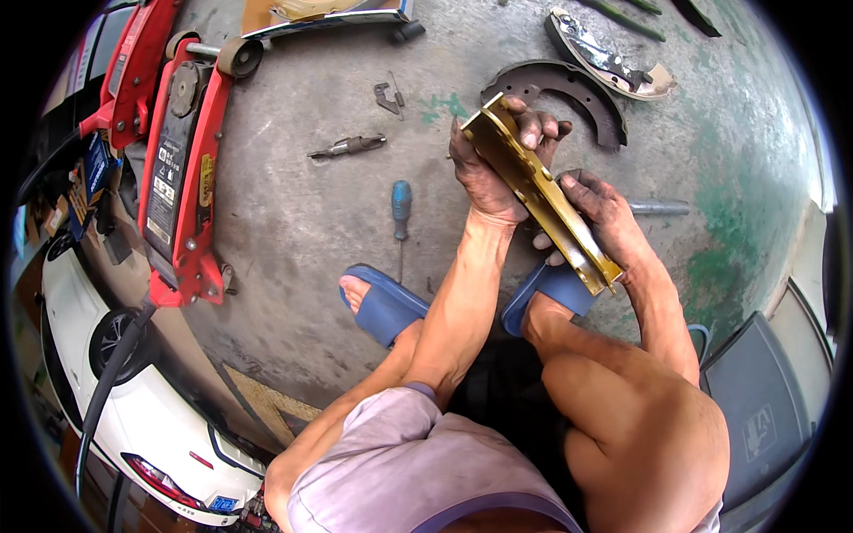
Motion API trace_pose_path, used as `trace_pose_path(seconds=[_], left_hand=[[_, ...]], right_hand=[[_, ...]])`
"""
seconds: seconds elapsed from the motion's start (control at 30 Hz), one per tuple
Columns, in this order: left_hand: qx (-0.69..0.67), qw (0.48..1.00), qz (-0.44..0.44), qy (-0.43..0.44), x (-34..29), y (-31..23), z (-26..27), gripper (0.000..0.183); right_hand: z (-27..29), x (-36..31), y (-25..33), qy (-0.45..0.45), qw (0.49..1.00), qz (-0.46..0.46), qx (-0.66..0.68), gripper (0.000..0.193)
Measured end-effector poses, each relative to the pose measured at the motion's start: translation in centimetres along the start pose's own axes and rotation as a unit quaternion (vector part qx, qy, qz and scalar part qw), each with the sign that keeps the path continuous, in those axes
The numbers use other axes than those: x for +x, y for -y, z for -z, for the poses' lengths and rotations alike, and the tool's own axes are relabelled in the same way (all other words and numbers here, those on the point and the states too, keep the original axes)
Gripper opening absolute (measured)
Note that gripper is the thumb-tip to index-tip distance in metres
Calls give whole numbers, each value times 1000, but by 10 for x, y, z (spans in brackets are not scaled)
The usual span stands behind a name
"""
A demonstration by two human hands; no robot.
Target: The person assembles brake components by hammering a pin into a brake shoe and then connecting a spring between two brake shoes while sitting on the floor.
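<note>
A lavender shirt and a bent knee fill the foreground above a worn concrete floor patched with green. Red jacks stand at left, a white car behind them; a grey bin sits at right. Between the hands, above a blue sandal, is a long gold part: the left hand clasps its upper end, and the right hand grips the lower half, thumb on the near edge, fingers beneath. A screwdriver and a metal tool lie to the left. Beyond, the left hand partly blocks a dark brake shoe touching a paler one; the right hides one end of a rod.
</note>
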State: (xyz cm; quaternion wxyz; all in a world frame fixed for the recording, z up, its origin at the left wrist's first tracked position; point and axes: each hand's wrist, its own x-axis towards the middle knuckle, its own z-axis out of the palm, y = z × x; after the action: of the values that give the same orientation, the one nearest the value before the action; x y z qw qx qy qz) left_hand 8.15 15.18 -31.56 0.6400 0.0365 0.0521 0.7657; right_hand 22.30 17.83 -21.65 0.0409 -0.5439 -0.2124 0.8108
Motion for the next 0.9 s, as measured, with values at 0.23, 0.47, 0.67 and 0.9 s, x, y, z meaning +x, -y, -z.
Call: trace_pose_path(seconds=[0.23, 0.47, 0.67, 0.9], left_hand=[[109, 992, 42, -55, -1, 4, -31, 82], [220, 970, 75, 71, -6, -9, -41, 93], [161, 978, 132, 26, -8, -11, -49, 92], [258, 941, 215, -23, -8, -38, -33, 64]], right_hand=[[19, -3, -8, -49, 978, 154, -130, 36], [62, 17, -25, -183, 805, 459, -328, 33], [78, 15, -13, -223, 645, 611, -402, 30], [88, 17, -2, -204, 605, 608, -471, 32]])
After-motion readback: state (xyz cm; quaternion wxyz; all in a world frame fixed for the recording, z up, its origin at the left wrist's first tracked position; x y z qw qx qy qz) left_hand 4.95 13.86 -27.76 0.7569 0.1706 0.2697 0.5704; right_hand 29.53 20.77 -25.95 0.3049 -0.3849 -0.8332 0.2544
